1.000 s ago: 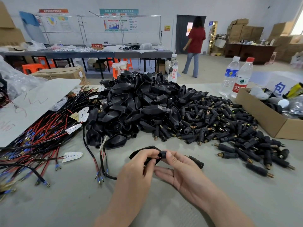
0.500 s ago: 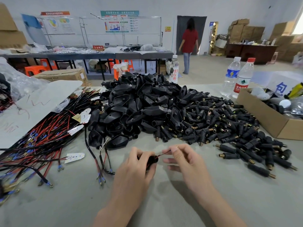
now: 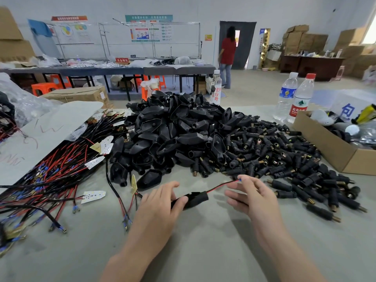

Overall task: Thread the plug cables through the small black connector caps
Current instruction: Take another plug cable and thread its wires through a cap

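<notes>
My left hand (image 3: 160,202) grips a small black connector cap (image 3: 196,198) low over the grey table. Red and black wires (image 3: 220,186) come out of the cap's right end and run up to my right hand (image 3: 252,195), which pinches their blue-tipped end between thumb and forefinger. A big heap of black plug shells (image 3: 173,131) lies behind my hands. To the right of it spreads a pile of small black connector caps with brass tips (image 3: 284,157). Loose red and black cables (image 3: 50,174) cover the table's left side.
A cardboard box (image 3: 333,151) of odd parts stands at the right edge, two water bottles (image 3: 294,96) behind it. A third bottle (image 3: 215,88) stands behind the heap. White card sheets (image 3: 40,133) lie at the left. A person stands far back by a doorway.
My right hand has drawn the wires out through the cap, moving right and away from my left hand. A longer stretch of red and black wire now shows between the hands.
</notes>
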### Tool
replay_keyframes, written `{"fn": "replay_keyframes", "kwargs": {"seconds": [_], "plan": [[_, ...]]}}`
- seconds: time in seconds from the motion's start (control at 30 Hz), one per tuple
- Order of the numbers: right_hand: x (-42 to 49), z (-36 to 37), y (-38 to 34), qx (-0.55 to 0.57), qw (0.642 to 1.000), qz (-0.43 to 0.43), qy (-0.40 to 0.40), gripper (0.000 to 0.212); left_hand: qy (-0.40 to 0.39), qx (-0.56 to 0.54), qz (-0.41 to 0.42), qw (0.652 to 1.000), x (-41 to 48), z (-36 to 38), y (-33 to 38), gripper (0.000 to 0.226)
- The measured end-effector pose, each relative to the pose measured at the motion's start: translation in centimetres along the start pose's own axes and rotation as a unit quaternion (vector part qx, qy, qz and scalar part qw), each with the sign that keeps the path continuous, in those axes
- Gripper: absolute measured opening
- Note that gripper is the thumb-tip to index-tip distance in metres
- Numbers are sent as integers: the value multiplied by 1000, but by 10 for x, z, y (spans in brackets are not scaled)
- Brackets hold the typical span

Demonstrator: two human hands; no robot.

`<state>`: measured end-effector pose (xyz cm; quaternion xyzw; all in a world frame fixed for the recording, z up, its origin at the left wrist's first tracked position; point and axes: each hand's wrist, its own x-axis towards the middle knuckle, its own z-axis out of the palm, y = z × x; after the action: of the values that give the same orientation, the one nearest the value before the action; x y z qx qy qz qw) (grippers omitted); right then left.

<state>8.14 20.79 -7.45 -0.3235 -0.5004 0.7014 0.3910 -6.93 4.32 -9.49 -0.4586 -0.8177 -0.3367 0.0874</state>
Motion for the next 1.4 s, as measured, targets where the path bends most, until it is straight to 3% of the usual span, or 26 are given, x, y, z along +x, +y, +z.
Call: {"fn": "replay_keyframes", "kwargs": {"seconds": [0.1,0.27,0.4,0.53,0.77,0.9,1.0,1.1,1.27,1.4], "plan": [[4,-7,0,24,999,10,36,17,-36,29,46,998,-1,-4,-5,16],[3,-1,0,121,990,64,13,20,-43,43,54,997,1,-6,-9,16],[-8,13,14,28,994,77,-76,23,-2,31,82,996,1,-2,-1,17],[-12,21,23,-59,994,52,-74,12,37,19,133,990,3,2,3,16],[-11,19,20,-3,995,85,-45,13,33,-4,119,992,1,3,1,10],[-15,25,18,99,987,126,-23,14,67,-33,112,991,3,1,8,12],[-20,29,20,103,982,144,-73,24,102,-17,159,982,2,3,14,19],[-25,30,24,84,979,145,-115,20,108,1,198,974,2,7,16,18],[-18,25,19,-43,995,20,-91,19,80,35,188,978,1,6,9,21],[-12,15,9,-130,984,-96,-69,16,51,55,142,987,0,3,0,30]]}}
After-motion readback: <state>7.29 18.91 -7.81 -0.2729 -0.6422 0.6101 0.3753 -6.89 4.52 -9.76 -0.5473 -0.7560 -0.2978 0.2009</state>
